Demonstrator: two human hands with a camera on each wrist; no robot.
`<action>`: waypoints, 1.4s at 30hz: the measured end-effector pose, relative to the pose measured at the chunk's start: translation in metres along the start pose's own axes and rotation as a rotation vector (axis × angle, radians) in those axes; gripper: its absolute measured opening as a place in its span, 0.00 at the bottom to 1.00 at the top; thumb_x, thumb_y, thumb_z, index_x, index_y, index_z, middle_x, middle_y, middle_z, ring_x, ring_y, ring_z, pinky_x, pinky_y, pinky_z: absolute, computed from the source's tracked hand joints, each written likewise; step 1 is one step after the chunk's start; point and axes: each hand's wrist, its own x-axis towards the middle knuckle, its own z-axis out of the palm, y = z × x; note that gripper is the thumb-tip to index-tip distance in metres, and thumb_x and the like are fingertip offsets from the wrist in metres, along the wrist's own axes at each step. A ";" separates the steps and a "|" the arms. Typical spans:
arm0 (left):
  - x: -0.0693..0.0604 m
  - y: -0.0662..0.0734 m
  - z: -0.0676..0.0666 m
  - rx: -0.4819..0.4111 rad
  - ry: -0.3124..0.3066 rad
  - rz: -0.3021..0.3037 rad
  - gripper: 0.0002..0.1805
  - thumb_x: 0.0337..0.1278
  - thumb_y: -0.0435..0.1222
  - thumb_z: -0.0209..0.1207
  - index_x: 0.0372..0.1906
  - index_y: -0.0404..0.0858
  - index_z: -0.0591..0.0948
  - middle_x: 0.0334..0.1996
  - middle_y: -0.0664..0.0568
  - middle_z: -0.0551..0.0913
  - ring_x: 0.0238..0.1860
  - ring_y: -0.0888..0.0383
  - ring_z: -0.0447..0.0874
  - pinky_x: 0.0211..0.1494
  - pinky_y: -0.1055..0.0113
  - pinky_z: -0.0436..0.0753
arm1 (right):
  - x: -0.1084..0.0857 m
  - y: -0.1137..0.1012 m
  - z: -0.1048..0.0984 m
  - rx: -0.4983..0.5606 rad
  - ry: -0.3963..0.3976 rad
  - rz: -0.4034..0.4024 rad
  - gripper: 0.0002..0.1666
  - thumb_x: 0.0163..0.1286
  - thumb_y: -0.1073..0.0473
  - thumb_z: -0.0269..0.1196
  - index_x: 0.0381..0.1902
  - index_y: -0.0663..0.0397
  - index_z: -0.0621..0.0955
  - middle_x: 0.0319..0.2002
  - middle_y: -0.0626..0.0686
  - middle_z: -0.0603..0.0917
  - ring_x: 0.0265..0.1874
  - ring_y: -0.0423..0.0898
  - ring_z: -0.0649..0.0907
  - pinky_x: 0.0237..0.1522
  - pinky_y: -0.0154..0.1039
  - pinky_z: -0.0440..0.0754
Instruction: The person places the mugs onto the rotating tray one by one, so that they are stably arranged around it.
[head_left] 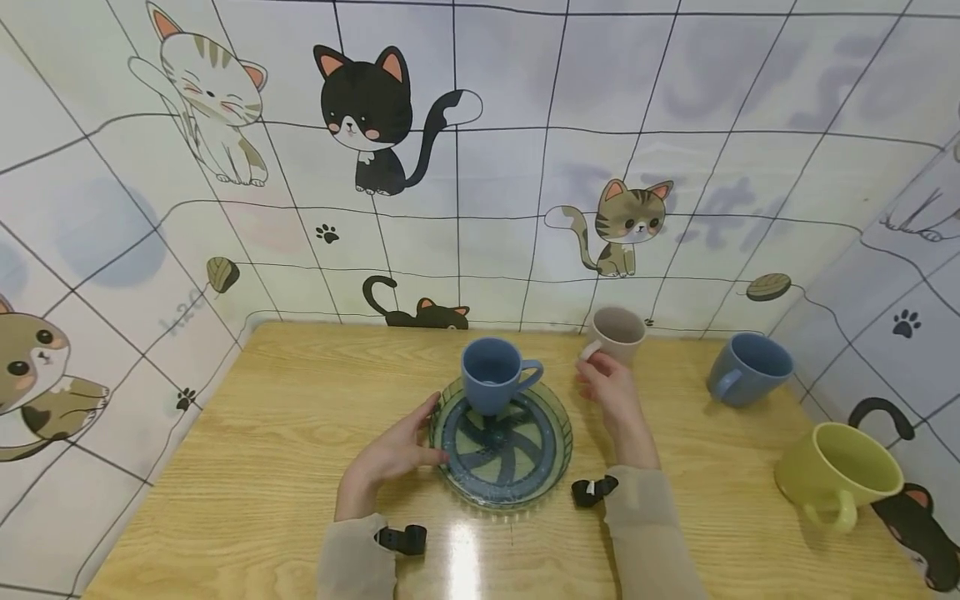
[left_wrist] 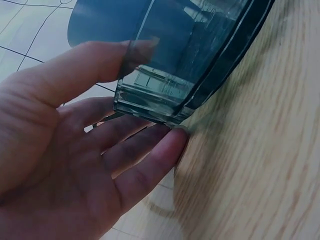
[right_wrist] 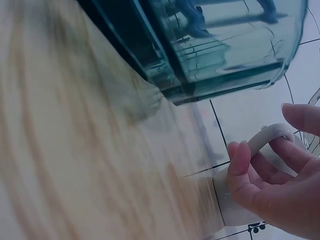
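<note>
Head view, near to far: the left hand point(head_left: 390, 457) holds the left side of the glass dish point(head_left: 498, 482), a grip best kept light and low so that the dish neither slides nor tips. The thumb lies over the rim and the fingers spread along the outer wall, clamped on the glass between them; the left wrist view places the fingertips by the dish's lower edge. Within the dish, toward its far side, the blue mug point(head_left: 487, 385) stands upright, handle to the right; a jolt to the rim would probably rock it.

Farther off, the right arm extends forward past the dish, and the right hand point(head_left: 611, 393) has its fingers curled on the handle of the pale mug point(head_left: 622, 332), which is on the tabletop point(head_left: 300, 400) near the cat-patterned backdrop point(head_left: 510, 192). At least one finger appears to pass through the loop. Sound practice is to keep this mug level and clear of the blue one's handle.
</note>
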 end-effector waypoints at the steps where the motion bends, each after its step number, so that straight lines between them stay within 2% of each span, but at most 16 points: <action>1: 0.000 0.000 0.000 0.002 -0.001 -0.005 0.56 0.49 0.30 0.70 0.78 0.39 0.48 0.75 0.39 0.53 0.72 0.38 0.55 0.70 0.41 0.57 | 0.000 0.000 0.000 0.003 -0.007 0.004 0.25 0.74 0.58 0.58 0.62 0.69 0.72 0.49 0.56 0.78 0.48 0.53 0.78 0.46 0.46 0.79; 9: -0.001 0.001 0.000 0.009 0.010 -0.017 0.49 0.57 0.33 0.67 0.78 0.38 0.50 0.76 0.42 0.52 0.72 0.39 0.56 0.70 0.44 0.59 | 0.000 0.002 0.000 0.026 0.007 0.011 0.22 0.75 0.58 0.57 0.59 0.70 0.73 0.50 0.58 0.77 0.49 0.53 0.79 0.54 0.49 0.78; 14: -0.002 0.003 -0.001 0.001 0.026 0.012 0.41 0.64 0.33 0.61 0.77 0.34 0.53 0.74 0.39 0.55 0.71 0.38 0.57 0.70 0.44 0.59 | -0.003 -0.001 0.002 0.015 0.018 -0.024 0.21 0.75 0.60 0.56 0.56 0.73 0.73 0.52 0.64 0.75 0.46 0.53 0.80 0.55 0.50 0.77; 18: -0.002 0.003 -0.001 0.011 0.036 0.040 0.37 0.68 0.32 0.57 0.75 0.31 0.55 0.73 0.36 0.57 0.70 0.38 0.59 0.69 0.45 0.61 | -0.006 -0.002 0.001 -0.007 0.051 -0.034 0.19 0.74 0.62 0.57 0.54 0.74 0.74 0.49 0.61 0.76 0.44 0.52 0.81 0.54 0.46 0.79; 24: -0.003 0.005 -0.001 0.008 0.083 0.046 0.35 0.65 0.31 0.59 0.73 0.28 0.60 0.68 0.32 0.65 0.64 0.37 0.69 0.62 0.46 0.72 | -0.011 -0.003 -0.001 -0.049 0.101 -0.045 0.19 0.73 0.61 0.58 0.51 0.75 0.76 0.49 0.62 0.77 0.47 0.55 0.81 0.49 0.38 0.81; 26: -0.003 0.006 -0.002 -0.005 0.095 0.031 0.34 0.65 0.31 0.60 0.72 0.29 0.62 0.67 0.32 0.66 0.63 0.38 0.71 0.60 0.47 0.74 | -0.012 -0.004 -0.002 -0.057 0.113 -0.052 0.20 0.73 0.60 0.59 0.50 0.76 0.76 0.50 0.63 0.77 0.49 0.57 0.79 0.50 0.39 0.80; 29: -0.003 0.006 -0.001 -0.009 0.123 0.003 0.33 0.64 0.30 0.60 0.72 0.31 0.64 0.64 0.32 0.70 0.61 0.39 0.73 0.58 0.49 0.76 | -0.015 -0.005 -0.004 -0.084 0.131 -0.057 0.22 0.73 0.58 0.59 0.49 0.77 0.76 0.51 0.66 0.78 0.50 0.59 0.78 0.53 0.46 0.79; 32: -0.001 0.005 0.001 -0.004 0.148 -0.011 0.33 0.62 0.29 0.61 0.71 0.31 0.65 0.62 0.32 0.72 0.60 0.39 0.74 0.57 0.49 0.77 | -0.016 -0.002 -0.007 -0.147 0.161 -0.064 0.26 0.75 0.52 0.57 0.47 0.76 0.77 0.52 0.67 0.79 0.49 0.61 0.80 0.54 0.50 0.78; 36: 0.001 0.003 0.001 0.004 0.161 -0.008 0.34 0.59 0.27 0.63 0.71 0.31 0.66 0.61 0.34 0.73 0.60 0.39 0.74 0.58 0.49 0.76 | -0.015 0.002 -0.012 -0.229 0.210 -0.079 0.30 0.76 0.45 0.53 0.45 0.72 0.79 0.49 0.67 0.81 0.46 0.60 0.83 0.47 0.42 0.81; 39: 0.002 0.002 0.000 0.021 0.159 0.001 0.35 0.58 0.28 0.64 0.71 0.32 0.66 0.62 0.36 0.73 0.61 0.39 0.73 0.59 0.48 0.75 | -0.016 0.003 -0.014 -0.250 0.237 -0.081 0.29 0.76 0.44 0.53 0.46 0.69 0.81 0.50 0.65 0.82 0.46 0.59 0.84 0.43 0.37 0.79; 42: 0.001 0.001 0.000 0.036 0.140 0.012 0.37 0.58 0.28 0.65 0.72 0.33 0.65 0.64 0.36 0.71 0.62 0.39 0.71 0.60 0.47 0.74 | -0.019 0.003 -0.017 -0.220 0.257 -0.071 0.28 0.76 0.45 0.53 0.48 0.67 0.81 0.51 0.63 0.82 0.46 0.57 0.85 0.45 0.36 0.79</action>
